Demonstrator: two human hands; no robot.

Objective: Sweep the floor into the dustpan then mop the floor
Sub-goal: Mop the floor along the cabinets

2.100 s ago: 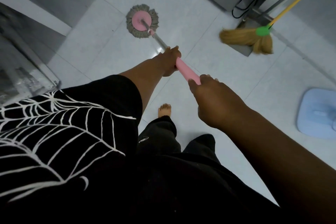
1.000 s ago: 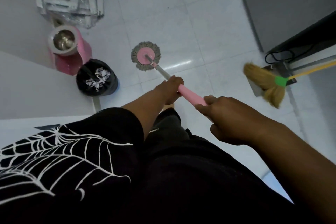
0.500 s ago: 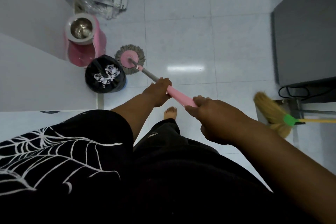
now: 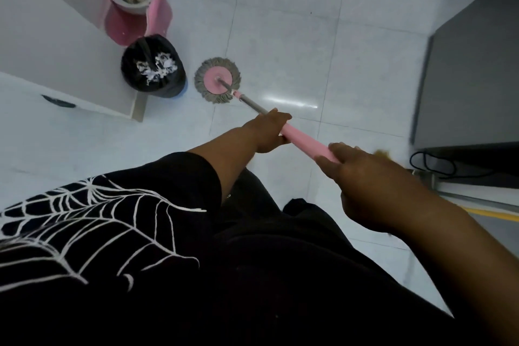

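Observation:
A round grey mop head (image 4: 218,80) with a pink disc lies flat on the white tiled floor (image 4: 283,45), just right of a bin. Its metal shaft runs back into a pink handle (image 4: 307,142). My left hand (image 4: 269,130) grips the handle at its front end. My right hand (image 4: 368,177) grips it farther back, nearer my body. A blurred tip of the straw broom (image 4: 382,153) shows just past my right hand; most of it is hidden, and its yellow stick (image 4: 494,215) lies along the right edge.
A black-lined bin (image 4: 153,66) with paper scraps stands left of the mop head. Behind it is a pink mop bucket (image 4: 137,5) with a steel spinner. A white cabinet (image 4: 64,64) fills the left, a grey cabinet (image 4: 474,84) the right, with a black cable (image 4: 432,163) below.
The mop head has slid from beside the bucket and bin to the right and nearer me. The view has turned, so the broom has dropped behind my right hand.

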